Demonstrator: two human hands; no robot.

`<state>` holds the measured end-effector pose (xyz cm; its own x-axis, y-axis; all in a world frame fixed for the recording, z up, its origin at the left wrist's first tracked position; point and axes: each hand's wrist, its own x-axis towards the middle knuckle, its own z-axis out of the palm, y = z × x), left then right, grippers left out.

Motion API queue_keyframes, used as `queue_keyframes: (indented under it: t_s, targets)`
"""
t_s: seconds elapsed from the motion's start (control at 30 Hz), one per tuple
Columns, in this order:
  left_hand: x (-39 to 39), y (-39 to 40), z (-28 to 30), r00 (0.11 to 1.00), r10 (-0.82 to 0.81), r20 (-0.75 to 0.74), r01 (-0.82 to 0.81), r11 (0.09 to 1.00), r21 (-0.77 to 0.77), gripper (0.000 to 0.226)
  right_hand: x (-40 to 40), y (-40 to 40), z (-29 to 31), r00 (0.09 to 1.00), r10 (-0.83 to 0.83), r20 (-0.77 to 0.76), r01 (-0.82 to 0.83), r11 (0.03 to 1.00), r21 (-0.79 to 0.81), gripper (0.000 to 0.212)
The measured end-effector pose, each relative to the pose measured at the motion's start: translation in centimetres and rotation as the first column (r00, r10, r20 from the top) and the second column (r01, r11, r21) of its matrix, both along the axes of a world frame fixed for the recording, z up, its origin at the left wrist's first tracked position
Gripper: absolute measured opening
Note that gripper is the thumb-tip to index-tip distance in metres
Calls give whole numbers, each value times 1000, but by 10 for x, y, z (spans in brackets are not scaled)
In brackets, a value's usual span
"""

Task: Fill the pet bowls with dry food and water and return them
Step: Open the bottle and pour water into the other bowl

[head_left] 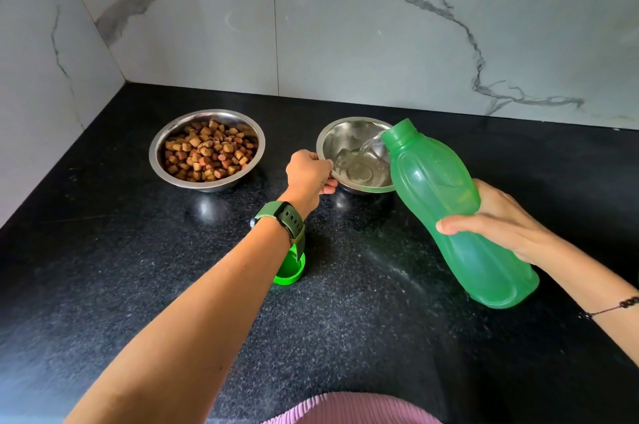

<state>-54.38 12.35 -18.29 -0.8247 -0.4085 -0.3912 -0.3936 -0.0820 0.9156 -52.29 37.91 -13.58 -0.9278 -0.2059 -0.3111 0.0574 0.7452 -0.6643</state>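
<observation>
**Water poured into the second steel bowl**

Head view: A black speckled countertop (pixel 345 302) is seen against a marble-patterned wall (pixel 380 25). Two steel bowls stand on it, apart from each other. The left bowl (pixel 206 149) is filled with brown dry food (pixel 207 155). The right bowl (pixel 356 155) holds a shallow pool of water (pixel 363 171).

The near-left rim of the right bowl is gripped by the left hand (pixel 309 176), with the fingers curled over and under the edge. A dark green watch (pixel 281 221) is worn on that wrist.

A translucent green bottle (pixel 449 216) is grasped around its lower body by the right hand (pixel 494 219), thumb laid across the front. The bottle is tilted, its open mouth held over the far-right rim of the right bowl, and a clear stream is seen running from the mouth into the bowl. A thin dark bracelet (pixel 612 309) is worn on the right wrist.

A green cap (pixel 290 269) lies open side up on the countertop, partly hidden behind the left forearm. A ribbed pink garment (pixel 345 409) is visible at the bottom edge.
</observation>
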Motion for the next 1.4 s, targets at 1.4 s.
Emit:
queue_keyframes:
  t_s: [1.4]
  targets:
    - [-2, 0, -6, 999, 9, -31, -8, 1000, 24, 22, -9, 12, 20, 999, 31, 12, -32, 995, 95, 79]
